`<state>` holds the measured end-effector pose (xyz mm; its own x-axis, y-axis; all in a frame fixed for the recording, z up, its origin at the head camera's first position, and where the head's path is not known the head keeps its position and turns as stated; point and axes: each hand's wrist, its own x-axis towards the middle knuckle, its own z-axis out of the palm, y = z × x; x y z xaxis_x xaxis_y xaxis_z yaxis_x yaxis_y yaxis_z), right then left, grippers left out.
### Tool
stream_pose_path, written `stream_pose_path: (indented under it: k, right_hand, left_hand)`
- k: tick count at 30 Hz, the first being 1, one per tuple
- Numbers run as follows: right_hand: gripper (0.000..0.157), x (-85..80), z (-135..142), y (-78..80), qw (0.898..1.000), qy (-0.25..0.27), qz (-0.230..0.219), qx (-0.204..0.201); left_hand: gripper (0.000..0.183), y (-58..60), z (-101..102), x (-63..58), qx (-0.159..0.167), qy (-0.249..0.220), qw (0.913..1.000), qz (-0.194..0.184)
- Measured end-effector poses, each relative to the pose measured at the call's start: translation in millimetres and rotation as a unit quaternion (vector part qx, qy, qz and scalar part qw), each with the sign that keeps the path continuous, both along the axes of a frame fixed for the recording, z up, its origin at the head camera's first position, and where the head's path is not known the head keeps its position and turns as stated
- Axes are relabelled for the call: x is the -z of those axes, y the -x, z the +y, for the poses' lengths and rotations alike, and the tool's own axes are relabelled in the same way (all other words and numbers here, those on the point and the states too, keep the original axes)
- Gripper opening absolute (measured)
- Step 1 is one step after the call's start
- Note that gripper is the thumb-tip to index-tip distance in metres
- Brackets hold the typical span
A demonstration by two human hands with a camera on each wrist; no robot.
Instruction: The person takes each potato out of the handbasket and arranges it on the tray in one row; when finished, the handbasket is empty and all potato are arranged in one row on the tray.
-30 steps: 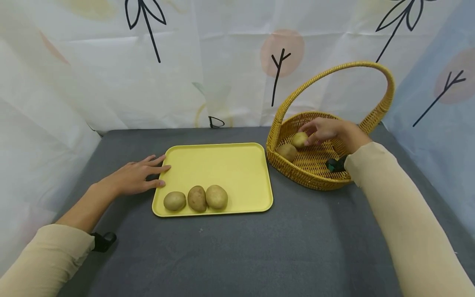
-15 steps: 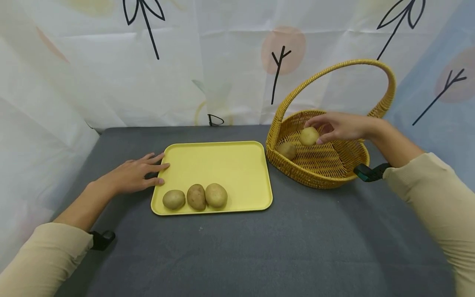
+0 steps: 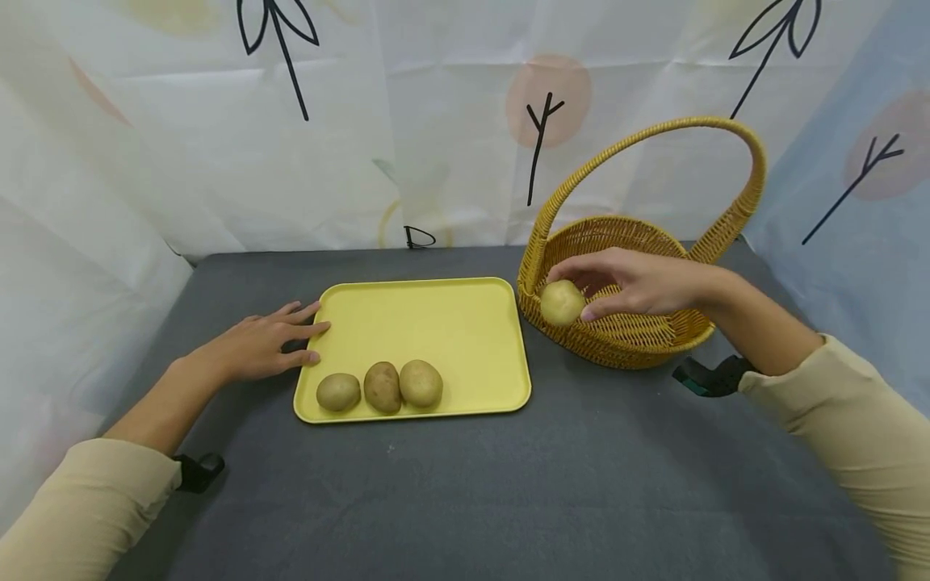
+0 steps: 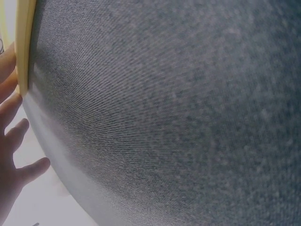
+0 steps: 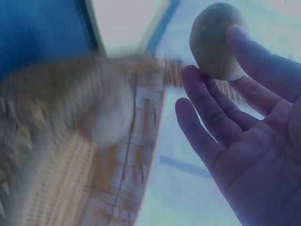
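Note:
My right hand (image 3: 639,280) pinches a pale round potato (image 3: 561,303) between thumb and fingertips, over the left side of the yellow wicker basket (image 3: 617,355). In the right wrist view the same held potato (image 5: 216,42) is raised above the basket, while another potato (image 5: 110,113) lies blurred inside; the head view hides that one behind the held potato. My left hand (image 3: 254,347) rests with spread fingers on the left edge of the yellow tray (image 3: 479,339). Along the tray's front lie a small potato (image 3: 338,392), a brown potato (image 3: 382,386) and a larger pale potato (image 3: 421,383).
The basket's tall arched handle (image 3: 654,133) rises over its opening, above my right hand. A dark grey cloth (image 3: 450,492) covers the table. Behind it hangs a white patterned curtain (image 3: 450,121), with a bluish sheet (image 3: 865,242) at the right.
My right hand has lifted the pale potato from the basket floor, then carried it left and toward the front, over the basket's left side. My left hand stays on the tray edge.

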<state>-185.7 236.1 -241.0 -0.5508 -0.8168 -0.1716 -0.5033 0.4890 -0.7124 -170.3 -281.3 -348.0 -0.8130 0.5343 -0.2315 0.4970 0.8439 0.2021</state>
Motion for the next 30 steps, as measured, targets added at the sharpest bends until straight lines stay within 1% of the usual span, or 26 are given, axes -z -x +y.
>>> stream_pose_path:
  k: [4, 6, 9, 12, 17, 20, 24, 30]
  right_hand:
    - [0.053, 11.5, -27, -11.1, 0.999, 0.014, -0.021, -0.038]
    - [0.053, 18.4, -40, -15.5, 0.998, 0.022, -0.018, -0.055]
    - [0.054, 31.5, -58, -21.0, 0.998, 0.026, -0.017, -0.063]
    - [0.055, 47.6, -74, -23.3, 0.998, 0.025, -0.007, -0.065]
    - [0.054, 70.2, -93, -24.9, 0.996, 0.019, 0.022, -0.08]
    - [0.054, 78.9, -102, -26.9, 0.996, 0.018, 0.023, -0.079]
    - [0.053, 89.9, -113, -28.2, 0.997, 0.023, 0.025, -0.067]
    - [0.052, 98.1, -122, -31.7, 0.998, 0.027, 0.029, -0.046]
  left_hand:
    - [0.065, -0.4, 1, -1.4, 0.002, 0.0, 1.0, 0.001]
    - [0.065, -1.0, 2, -2.5, 0.001, -0.001, 1.0, 0.001]
    - [0.065, -1.3, 2, -2.8, -0.001, 0.0, 1.0, -0.001]
    - [0.065, -0.8, 1, -1.7, 0.002, 0.0, 1.0, 0.001]
    - [0.066, -0.3, 1, -0.7, 0.001, -0.001, 1.0, 0.0]
    - [0.065, 0.1, 1, -0.2, 0.001, 0.0, 1.0, 0.003]
    - [0.065, 0.4, 0, 0.5, 0.003, 0.0, 1.0, 0.007]
    - [0.065, -0.6, 0, -0.8, 0.001, 0.0, 1.0, 0.005]
